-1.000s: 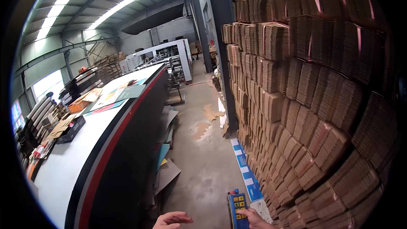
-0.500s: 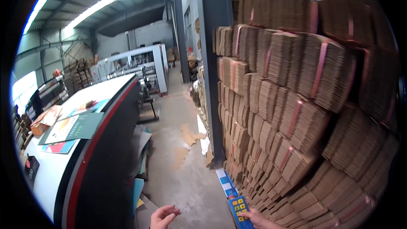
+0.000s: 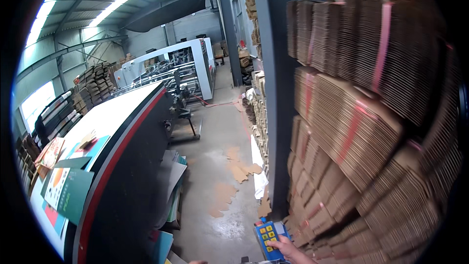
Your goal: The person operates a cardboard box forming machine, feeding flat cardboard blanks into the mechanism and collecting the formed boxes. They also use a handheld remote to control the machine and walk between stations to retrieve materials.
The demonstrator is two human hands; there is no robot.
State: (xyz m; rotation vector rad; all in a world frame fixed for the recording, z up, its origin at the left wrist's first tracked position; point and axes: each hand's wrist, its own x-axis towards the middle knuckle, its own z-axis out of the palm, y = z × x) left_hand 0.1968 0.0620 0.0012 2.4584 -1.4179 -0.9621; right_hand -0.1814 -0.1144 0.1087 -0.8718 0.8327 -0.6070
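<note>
A blue handheld controller (image 3: 262, 241) with yellow buttons is low in the view, right of centre, above the aisle floor (image 3: 210, 139) and near the foot of the cardboard stacks (image 3: 361, 117). The right hand (image 3: 288, 250) is closed around its side, thumb over the buttons; this grip probably leaves the thumb free to press while the hidden fingers support the back. Of the left hand (image 3: 198, 262) only a sliver shows at the lower edge, so I cannot tell whether it is wide, narrow or holding anything.

Beyond the controller, a dark grey column (image 3: 277, 117) rises beside the stacks. Pink straps (image 3: 383, 44) run round the bundles, seemingly to keep the flat pieces together; piling them high likely saves floor space. Torn brown cardboard (image 3: 224, 200) lies on the floor, with a white sheet (image 3: 259, 178) just beside it.

Left of the aisle, a long white tabletop (image 3: 122, 112) with a red-striped dark side carries a green printed sheet (image 3: 80, 190) and an orange-red box (image 3: 51, 152). Flat boards (image 3: 172, 181) stand tilted by its side, perhaps tucked there to leave the walkway passable. Farther off stands a white-framed machine (image 3: 203, 71).
</note>
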